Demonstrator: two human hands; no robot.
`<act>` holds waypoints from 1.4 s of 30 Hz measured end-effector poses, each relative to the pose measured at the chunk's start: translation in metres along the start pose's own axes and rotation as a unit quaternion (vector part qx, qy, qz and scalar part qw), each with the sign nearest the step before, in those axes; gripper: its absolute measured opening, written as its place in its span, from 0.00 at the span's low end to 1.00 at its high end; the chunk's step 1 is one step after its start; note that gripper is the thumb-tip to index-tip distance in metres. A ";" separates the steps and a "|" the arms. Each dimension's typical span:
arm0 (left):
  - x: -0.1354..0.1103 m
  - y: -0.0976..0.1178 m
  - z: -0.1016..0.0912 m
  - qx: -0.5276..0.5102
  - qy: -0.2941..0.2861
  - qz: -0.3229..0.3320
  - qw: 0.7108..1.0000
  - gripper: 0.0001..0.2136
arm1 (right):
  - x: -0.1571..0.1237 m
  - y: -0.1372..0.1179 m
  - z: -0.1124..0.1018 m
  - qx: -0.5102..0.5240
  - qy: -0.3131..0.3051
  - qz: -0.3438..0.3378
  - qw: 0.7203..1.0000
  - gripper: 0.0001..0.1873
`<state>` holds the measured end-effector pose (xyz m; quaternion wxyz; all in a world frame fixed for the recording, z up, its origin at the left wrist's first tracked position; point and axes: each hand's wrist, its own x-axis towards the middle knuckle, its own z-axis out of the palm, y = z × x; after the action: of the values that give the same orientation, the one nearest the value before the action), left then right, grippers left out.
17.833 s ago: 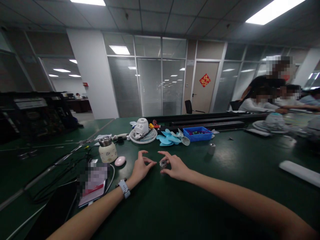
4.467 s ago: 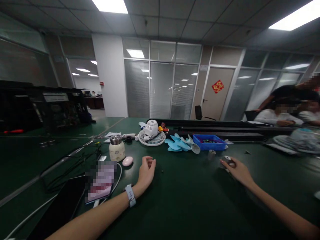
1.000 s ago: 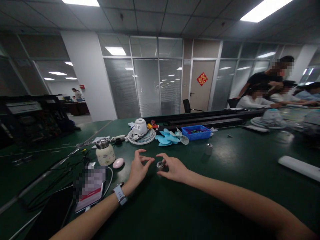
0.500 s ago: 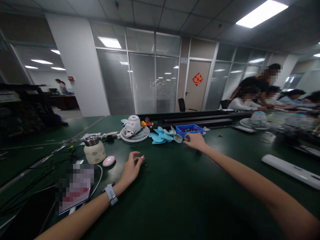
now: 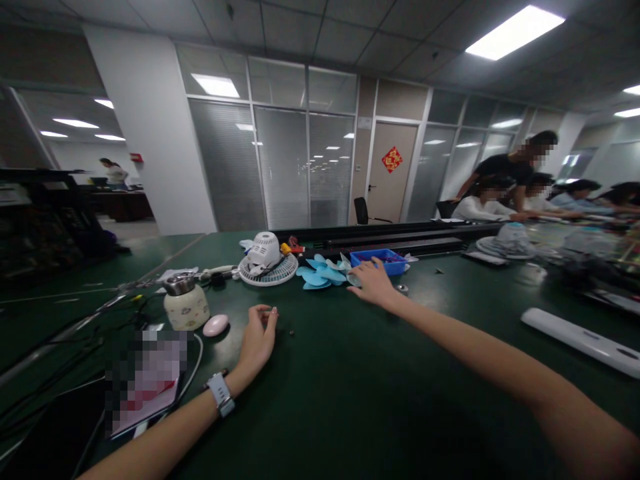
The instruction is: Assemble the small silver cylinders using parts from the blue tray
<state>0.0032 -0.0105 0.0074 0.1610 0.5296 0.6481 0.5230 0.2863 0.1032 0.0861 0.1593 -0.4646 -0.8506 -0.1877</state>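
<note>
And here is the right hand, stretched out over the green table, palm down, its fingers parted and the thumb well clear of them, right beside the light-blue fan blades and in front of the blue plastic tray; whether anything sits beneath that palm, nobody can tell, the hand covers it. Just beyond the wrist, the silver metal cylinder peeks out on the tabletop, near the tray, its lower part hidden by the forearm. Over to the left hand, close to the table, fingers loosely curled, a gap between them and the thumb, nothing visible in the grip, a wristwatch with a pale strap behind it. Near those fingertips, off to the right, lies a small dark piece, too tiny to name. On the other side of that hand sit a pink rounded object and a cream bottle with a metal lid, upright and close together. Farther back, a white fan housing rests on a round slatted grille, left of the blades, and out on the far right lies a long white bar
</note>
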 end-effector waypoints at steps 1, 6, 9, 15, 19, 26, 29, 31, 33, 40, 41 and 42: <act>0.001 -0.001 0.000 0.000 0.011 -0.003 1.000 0.21 | -0.003 -0.022 -0.004 0.050 0.009 -0.064 0.997 0.20; 0.001 -0.001 0.001 -0.006 0.034 0.006 0.999 0.21 | -0.013 -0.113 0.006 0.187 -0.023 -0.231 0.955 0.17; -0.001 0.001 0.001 -0.010 0.032 0.018 0.999 0.20 | -0.014 -0.136 0.021 0.199 -0.029 -0.223 0.954 0.14; 0.001 -0.001 0.002 0.001 0.039 0.014 0.999 0.21 | -0.006 -0.091 0.013 0.188 0.002 -0.153 0.970 0.07; 0.003 -0.004 0.002 -0.003 0.026 0.009 1.000 0.21 | 0.004 0.005 -0.004 0.116 0.037 0.040 0.992 0.11; 0.003 -0.004 0.003 -0.004 0.008 0.011 1.000 0.21 | -0.001 0.095 0.006 0.039 -0.037 0.169 0.984 0.11; 0.002 -0.004 0.003 0.002 0.002 0.007 1.000 0.21 | -0.004 0.094 0.016 0.049 -0.043 0.171 0.983 0.11; 0.001 -0.003 0.002 0.003 0.001 0.006 1.000 0.21 | -0.004 0.093 0.021 0.052 -0.041 0.172 0.983 0.12; 0.000 -0.001 0.002 0.002 -0.001 0.008 1.000 0.21 | -0.004 0.094 0.023 0.051 -0.034 0.176 0.983 0.13; -0.002 0.002 0.001 -0.008 0.000 0.008 1.000 0.21 | -0.004 0.098 0.030 0.052 -0.026 0.183 0.981 0.13; -0.002 0.001 0.002 -0.012 0.004 0.008 1.000 0.21 | -0.004 0.098 0.031 0.051 -0.025 0.186 0.981 0.13; -0.002 0.001 0.002 -0.016 0.006 0.009 1.000 0.21 | -0.004 0.097 0.033 0.050 -0.024 0.189 0.980 0.14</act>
<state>0.0058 -0.0108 0.0067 0.1611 0.5294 0.6359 0.5380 0.3679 0.1641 0.0724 0.1947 -0.6128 -0.7593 -0.0998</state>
